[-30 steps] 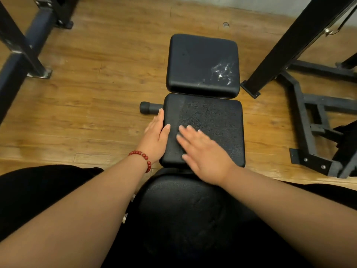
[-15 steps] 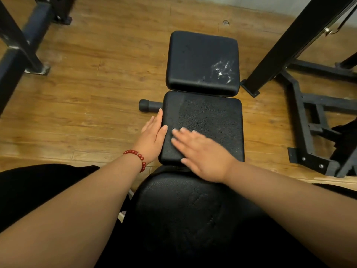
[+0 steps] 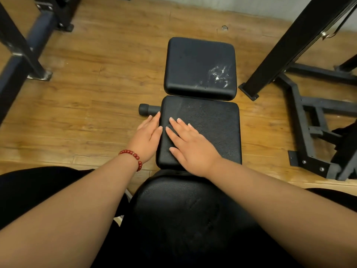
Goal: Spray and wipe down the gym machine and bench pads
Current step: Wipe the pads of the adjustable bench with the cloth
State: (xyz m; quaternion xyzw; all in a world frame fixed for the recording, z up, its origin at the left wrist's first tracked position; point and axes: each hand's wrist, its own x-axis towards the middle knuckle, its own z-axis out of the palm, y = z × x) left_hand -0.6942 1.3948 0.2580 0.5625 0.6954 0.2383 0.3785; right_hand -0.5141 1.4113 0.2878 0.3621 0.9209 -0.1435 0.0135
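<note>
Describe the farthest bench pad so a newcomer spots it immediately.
On the wooden floor a black bench runs away from the camera in three pads. The farthest pad lies beyond the middle pad. Alone, it carries whitish streaks near its right edge.

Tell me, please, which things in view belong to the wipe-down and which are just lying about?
Belong to the job:
- middle bench pad, with the left hand at its edge and the right hand flat on it
- far bench pad, white smears on it
- near bench pad
- machine frame at right, untouched

Just about:
- red bead bracelet
- wooden floor
- black side handle
</note>
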